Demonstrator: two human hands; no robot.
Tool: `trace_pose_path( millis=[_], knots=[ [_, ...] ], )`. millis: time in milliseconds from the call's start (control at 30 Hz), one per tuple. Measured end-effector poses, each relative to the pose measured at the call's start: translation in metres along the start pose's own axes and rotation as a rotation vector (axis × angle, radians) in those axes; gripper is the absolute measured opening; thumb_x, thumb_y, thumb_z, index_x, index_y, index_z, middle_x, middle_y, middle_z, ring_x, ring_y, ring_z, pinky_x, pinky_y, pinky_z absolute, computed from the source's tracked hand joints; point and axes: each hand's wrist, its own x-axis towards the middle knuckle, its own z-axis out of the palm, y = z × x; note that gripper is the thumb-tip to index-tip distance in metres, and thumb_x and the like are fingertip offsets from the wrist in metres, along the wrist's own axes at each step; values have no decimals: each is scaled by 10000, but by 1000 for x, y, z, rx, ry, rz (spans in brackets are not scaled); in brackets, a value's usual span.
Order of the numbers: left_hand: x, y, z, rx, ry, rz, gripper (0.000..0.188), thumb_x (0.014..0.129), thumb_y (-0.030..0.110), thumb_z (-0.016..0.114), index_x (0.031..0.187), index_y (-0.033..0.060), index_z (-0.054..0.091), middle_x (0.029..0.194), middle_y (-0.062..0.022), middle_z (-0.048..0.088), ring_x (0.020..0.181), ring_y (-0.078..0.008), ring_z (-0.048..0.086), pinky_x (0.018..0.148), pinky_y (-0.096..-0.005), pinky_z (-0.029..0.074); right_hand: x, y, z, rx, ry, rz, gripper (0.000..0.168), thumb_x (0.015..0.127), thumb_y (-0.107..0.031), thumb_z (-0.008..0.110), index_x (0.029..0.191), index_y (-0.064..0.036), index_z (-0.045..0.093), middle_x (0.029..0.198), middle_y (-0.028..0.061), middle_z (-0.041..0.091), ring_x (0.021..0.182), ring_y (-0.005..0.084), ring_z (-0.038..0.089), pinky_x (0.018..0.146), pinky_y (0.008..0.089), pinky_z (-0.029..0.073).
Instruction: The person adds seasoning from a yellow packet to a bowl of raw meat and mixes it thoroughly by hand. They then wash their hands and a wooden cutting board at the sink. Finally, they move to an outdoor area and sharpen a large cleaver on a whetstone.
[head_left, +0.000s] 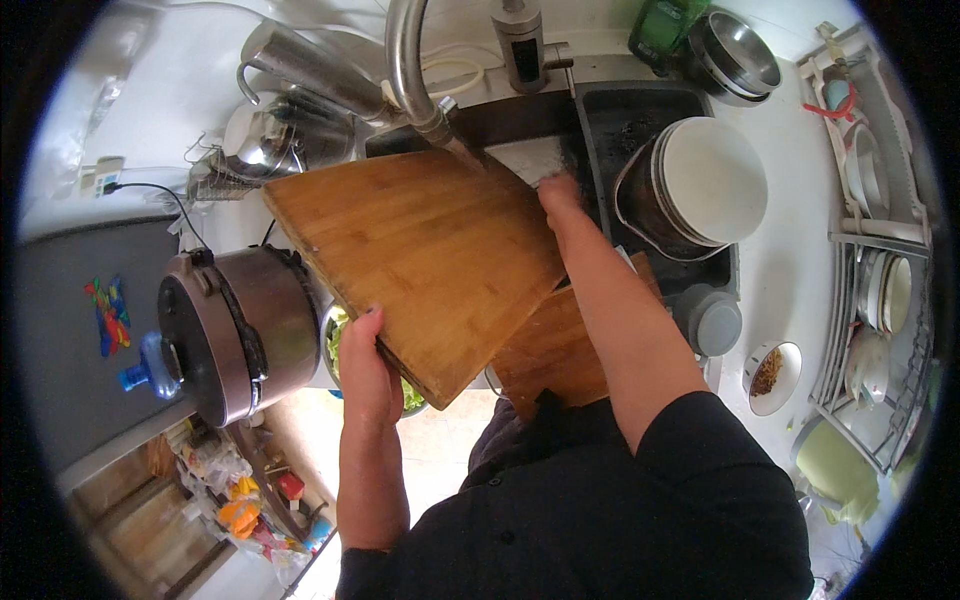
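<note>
A wooden cutting board (420, 255) is held tilted over the black sink (517, 109). My left hand (371, 367) grips its near left edge, thumb on the upper face. Water runs from the curved metal faucet (420, 90) at the board's far edge. My right hand (561, 199) is curled beside the board's far right edge, above the left basin. Whether it grips the board or anything else is hidden. Under my right forearm, a second wooden board (551, 345) lies partly covered. Leafy greens (412, 396) in a bowl show behind the held board.
A brown pressure cooker (247, 330) stands at left. The right basin holds a pot with stacked white bowls (712, 180). A grey-lidded container (714, 321) and a bowl of brown bits (772, 379) sit at right, near a dish rack (874, 240). A green bottle (660, 34) stands behind.
</note>
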Motion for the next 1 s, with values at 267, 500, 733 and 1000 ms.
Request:
trace_pose_path(
  millis=[267, 500, 733, 1000],
  knots=[
    [-7, 1, 7, 83, -66, 30, 459, 892, 292, 565, 1205, -41, 523, 1164, -137, 599, 1095, -250, 570, 973, -395, 430, -86, -117, 25, 781, -721, 51, 344, 1011, -348, 475, 866, -64, 603, 750, 74, 608, 752, 220, 599, 674, 360, 503],
    [-14, 8, 9, 193, -84, 10, 416, 937, 197, 530, 1275, -41, 486, 1200, -126, 582, 1092, -208, 547, 975, -342, 414, -227, -141, 53, -131, -741, -1311, 607, 983, -442, 465, 1458, -75, 380, 1519, 163, 366, 1419, 281, 334, 1095, 473, 295],
    [-10, 24, 8, 202, -43, 75, 474, 892, 240, 577, 1262, -44, 490, 1195, -153, 590, 1094, -251, 576, 967, -373, 444, -57, -95, 109, -383, -753, -668, 604, 1001, -463, 390, 1486, -105, 342, 1558, 101, 317, 1440, 273, 280, 1135, 407, 256],
    [-11, 23, 6, 174, 25, 60, 504, 882, 263, 572, 1282, -30, 479, 1174, -148, 596, 1064, -253, 586, 947, -374, 454, 44, 3, 49, -486, -77, -181, 387, 992, -243, 453, 1271, 12, 538, 1329, 215, 537, 1216, 357, 523, 1026, 421, 424]
  ],
)
